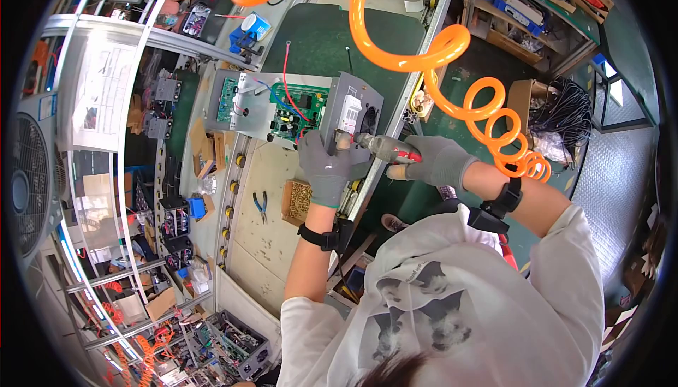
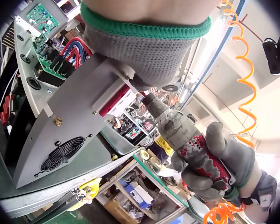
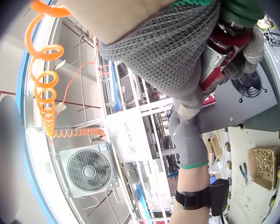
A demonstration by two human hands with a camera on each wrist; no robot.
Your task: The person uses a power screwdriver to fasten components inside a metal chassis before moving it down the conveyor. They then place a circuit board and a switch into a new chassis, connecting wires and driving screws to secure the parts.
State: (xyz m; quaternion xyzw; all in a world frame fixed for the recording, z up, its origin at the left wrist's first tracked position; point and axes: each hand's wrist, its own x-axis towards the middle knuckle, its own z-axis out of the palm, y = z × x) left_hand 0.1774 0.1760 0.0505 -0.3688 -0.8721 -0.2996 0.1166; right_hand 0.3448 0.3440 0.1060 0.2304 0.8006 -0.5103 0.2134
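Note:
My gloved right hand (image 1: 441, 161) grips a red and grey air screwdriver (image 1: 388, 148), its nose pointing left at the grey metal chassis (image 2: 79, 102). Beside that nose is my gloved left hand (image 1: 326, 168), its fingers at the chassis edge near a white block-shaped component (image 1: 349, 113). One fingertip is bare. The glove hides most of the left fingers in the left wrist view, and I cannot tell whether they pinch anything. A green circuit board (image 1: 296, 108) with red and blue wires sits in the chassis. The end panel has a round fan grille (image 2: 63, 154).
An orange coiled air hose (image 1: 452, 104) hangs across the right side. Blue-handled pliers (image 1: 260, 207) and a cardboard box (image 1: 286, 200) of small brass-coloured parts lie near the left arm. Rollers (image 1: 235, 186) line the bench. A shelf unit (image 2: 177, 196) stands beyond.

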